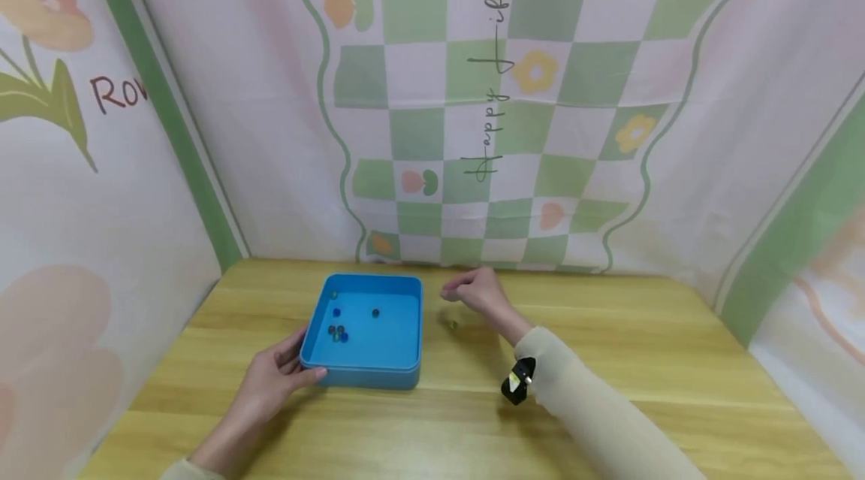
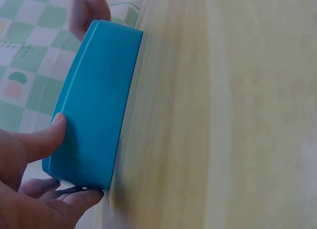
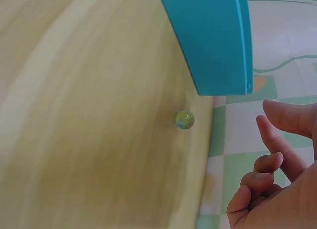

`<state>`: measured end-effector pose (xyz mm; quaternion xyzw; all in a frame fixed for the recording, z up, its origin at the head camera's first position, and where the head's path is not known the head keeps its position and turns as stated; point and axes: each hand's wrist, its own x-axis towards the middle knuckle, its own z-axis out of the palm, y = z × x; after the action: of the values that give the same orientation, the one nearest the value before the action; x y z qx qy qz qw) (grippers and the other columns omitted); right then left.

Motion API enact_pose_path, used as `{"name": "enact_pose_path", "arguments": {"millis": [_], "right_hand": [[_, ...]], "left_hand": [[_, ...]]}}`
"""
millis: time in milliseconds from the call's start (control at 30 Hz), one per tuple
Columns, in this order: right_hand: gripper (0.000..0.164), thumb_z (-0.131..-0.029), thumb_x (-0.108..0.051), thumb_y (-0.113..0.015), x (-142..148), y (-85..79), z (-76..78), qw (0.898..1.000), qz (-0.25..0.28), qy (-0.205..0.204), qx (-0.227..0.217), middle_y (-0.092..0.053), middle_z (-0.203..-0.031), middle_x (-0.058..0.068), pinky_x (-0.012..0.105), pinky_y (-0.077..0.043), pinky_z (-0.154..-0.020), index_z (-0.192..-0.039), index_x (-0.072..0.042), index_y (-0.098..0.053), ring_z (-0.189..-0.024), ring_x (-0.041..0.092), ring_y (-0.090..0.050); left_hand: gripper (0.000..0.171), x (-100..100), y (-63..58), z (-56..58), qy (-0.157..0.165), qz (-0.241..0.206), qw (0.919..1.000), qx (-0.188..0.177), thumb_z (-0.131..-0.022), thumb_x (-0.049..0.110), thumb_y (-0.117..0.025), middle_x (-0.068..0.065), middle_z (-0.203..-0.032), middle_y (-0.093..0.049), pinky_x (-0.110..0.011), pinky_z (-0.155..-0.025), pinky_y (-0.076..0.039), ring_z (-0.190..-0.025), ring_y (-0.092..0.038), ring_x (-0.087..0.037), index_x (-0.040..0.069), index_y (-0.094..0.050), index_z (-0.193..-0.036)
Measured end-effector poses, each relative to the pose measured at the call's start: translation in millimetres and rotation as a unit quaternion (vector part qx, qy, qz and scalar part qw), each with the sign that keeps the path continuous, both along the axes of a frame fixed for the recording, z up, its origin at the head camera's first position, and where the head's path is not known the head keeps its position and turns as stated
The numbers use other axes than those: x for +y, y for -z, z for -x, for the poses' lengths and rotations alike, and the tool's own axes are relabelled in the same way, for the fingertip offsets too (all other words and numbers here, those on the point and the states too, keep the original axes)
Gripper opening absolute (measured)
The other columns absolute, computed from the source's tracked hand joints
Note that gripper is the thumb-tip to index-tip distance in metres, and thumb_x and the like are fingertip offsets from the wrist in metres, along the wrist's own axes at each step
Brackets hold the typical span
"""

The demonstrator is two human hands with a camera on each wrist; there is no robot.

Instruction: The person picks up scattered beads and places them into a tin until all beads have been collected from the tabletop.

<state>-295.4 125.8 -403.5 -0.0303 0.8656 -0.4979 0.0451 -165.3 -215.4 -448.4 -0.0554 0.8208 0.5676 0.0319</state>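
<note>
A square blue box, lidless, stands on the table with several small glass marbles inside, most of them toward its left side. My left hand grips the box's near-left corner. In the left wrist view the thumb presses the front wall and the fingers curl along the side. To the right of the box, a yellow-green marble lies on the wood. My right hand hovers above and beyond that marble, apart from it. Thumb and forefinger are separated with nothing visible between them; the other fingers are bent.
The wooden table ends at the back against a hanging cloth with green checks and flowers. A similar printed cloth covers the left side. A small black device is strapped to the right sleeve.
</note>
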Motion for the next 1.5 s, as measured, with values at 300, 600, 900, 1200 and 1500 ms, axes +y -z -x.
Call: {"name": "enact_pose_path", "arguments": {"millis": [300,600,900,1200,1500], "right_hand": [[0.013,-0.088,-0.01,-0.083,11,10.0,-7.5,1.0,0.001,0.015,-0.003,-0.079,-0.105,0.012,0.054,-0.052,-0.105,-0.099,-0.002,-0.082,-0.116,0.037,-0.067],[0.015,-0.087,-0.008,-0.082,19,20.1,-12.0,1.0,0.009,0.021,-0.022,-0.078,-0.11,0.014,0.055,-0.049,-0.109,-0.101,-0.001,-0.082,-0.12,0.037,-0.063],[0.02,-0.085,-0.01,-0.085,23,26.6,-15.5,0.999,-0.001,0.018,-0.031,-0.076,-0.117,0.016,0.056,-0.051,-0.107,-0.103,-0.002,-0.081,-0.12,0.038,-0.063],[0.017,-0.084,-0.007,-0.083,23,30.6,-19.0,0.999,-0.004,0.011,-0.033,-0.076,-0.116,0.016,0.059,-0.045,-0.112,-0.1,-0.001,-0.081,-0.124,0.04,-0.062],[0.016,-0.084,-0.008,-0.084,24,34.2,-20.4,1.0,-0.016,-0.001,-0.024,-0.078,-0.11,0.014,0.058,-0.046,-0.11,-0.099,-0.001,-0.082,-0.122,0.039,-0.063]], "left_hand": [[0.088,-1,0.0,1.1,0.001,-0.006,1.0,0.006,-0.09,0.016,-0.086,-0.026,-0.163,-0.035,-0.045,-0.109,-0.048,-0.144,-0.044,-0.045,0.001,-0.036,-0.161],[0.085,-1,0.5,0.5,0.001,-0.003,1.0,0.003,-0.092,0.015,-0.084,-0.026,-0.163,-0.035,-0.045,-0.108,-0.048,-0.143,-0.044,-0.045,0.002,-0.036,-0.161],[0.085,-1,1.9,0.1,0.001,-0.007,1.0,0.006,-0.092,0.014,-0.084,-0.027,-0.163,-0.035,-0.045,-0.108,-0.048,-0.143,-0.044,-0.045,0.001,-0.036,-0.161],[0.085,-1,0.9,-1.2,-0.001,-0.004,1.0,0.005,-0.092,0.013,-0.085,-0.026,-0.163,-0.035,-0.045,-0.108,-0.048,-0.144,-0.044,-0.045,0.001,-0.037,-0.161],[0.085,0,-0.3,-1.4,-0.001,-0.004,1.0,0.008,-0.091,0.013,-0.085,-0.027,-0.162,-0.035,-0.045,-0.108,-0.048,-0.143,-0.044,-0.046,0.001,-0.037,-0.16]]}}
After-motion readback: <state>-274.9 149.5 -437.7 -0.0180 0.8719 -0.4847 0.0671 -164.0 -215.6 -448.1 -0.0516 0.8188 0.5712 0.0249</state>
